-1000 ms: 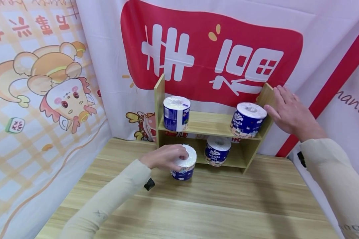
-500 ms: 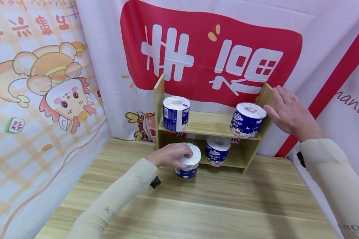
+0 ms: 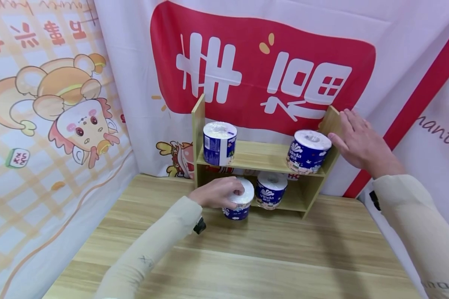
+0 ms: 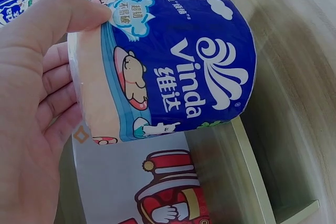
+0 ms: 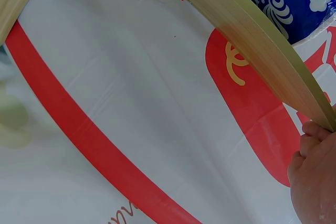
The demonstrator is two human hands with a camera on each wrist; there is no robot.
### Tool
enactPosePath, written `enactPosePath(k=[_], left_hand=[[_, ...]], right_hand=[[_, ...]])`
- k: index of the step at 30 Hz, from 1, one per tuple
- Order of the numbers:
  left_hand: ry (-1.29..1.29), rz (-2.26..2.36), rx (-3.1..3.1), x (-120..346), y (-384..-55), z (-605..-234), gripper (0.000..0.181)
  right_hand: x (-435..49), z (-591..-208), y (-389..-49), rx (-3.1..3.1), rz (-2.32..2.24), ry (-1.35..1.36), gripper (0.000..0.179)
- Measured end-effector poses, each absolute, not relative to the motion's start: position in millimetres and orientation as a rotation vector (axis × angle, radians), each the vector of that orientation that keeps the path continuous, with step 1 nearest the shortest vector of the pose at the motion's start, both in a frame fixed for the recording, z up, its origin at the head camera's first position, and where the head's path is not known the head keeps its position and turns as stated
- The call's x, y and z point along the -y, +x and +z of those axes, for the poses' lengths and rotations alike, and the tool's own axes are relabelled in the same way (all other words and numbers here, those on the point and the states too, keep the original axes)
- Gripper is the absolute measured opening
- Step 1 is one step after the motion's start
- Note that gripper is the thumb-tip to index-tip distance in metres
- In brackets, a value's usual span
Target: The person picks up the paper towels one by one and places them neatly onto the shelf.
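My left hand [image 3: 218,192] grips a blue-and-white wrapped toilet roll [image 3: 238,211], its thumb over the white end and the other fingers behind. In the left wrist view this roll [image 4: 173,66] shows a "Vinda" print and cartoon animals. It hangs at the front of the lower left part of a small wooden shelf [image 3: 262,155]. Fingers straight, my right hand [image 3: 364,145] rests against the shelf's right side panel. The right wrist view has its fingers [image 5: 310,142] at the edge of that panel [image 5: 262,51].
On the upper board, one toilet roll [image 3: 219,143] stands at the left and another [image 3: 309,151] at the right. A third roll [image 3: 271,190] is on the lower level, right of the held one. The wooden tabletop [image 3: 247,257] stretches in front; printed cloth [image 3: 265,74] hangs behind.
My left hand has carried the toilet roll right and slightly back, toward the shelf's lower level and nearer the roll there. The right hand has stayed at the side panel.
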State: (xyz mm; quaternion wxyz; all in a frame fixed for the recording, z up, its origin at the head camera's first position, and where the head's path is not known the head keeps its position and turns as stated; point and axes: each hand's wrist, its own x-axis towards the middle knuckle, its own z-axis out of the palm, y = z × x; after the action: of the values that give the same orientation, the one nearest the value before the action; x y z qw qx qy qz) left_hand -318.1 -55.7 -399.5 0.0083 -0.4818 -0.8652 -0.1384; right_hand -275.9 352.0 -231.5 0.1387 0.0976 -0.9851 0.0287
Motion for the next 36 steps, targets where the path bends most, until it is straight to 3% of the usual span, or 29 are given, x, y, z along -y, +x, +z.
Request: enactPosePath(k=[36], left_hand=[[-1.443,-0.525,2.77,41,-345,-403,0.027]], right_hand=[[-352,-233,-277,2.846,0.077,0.286,0.09]])
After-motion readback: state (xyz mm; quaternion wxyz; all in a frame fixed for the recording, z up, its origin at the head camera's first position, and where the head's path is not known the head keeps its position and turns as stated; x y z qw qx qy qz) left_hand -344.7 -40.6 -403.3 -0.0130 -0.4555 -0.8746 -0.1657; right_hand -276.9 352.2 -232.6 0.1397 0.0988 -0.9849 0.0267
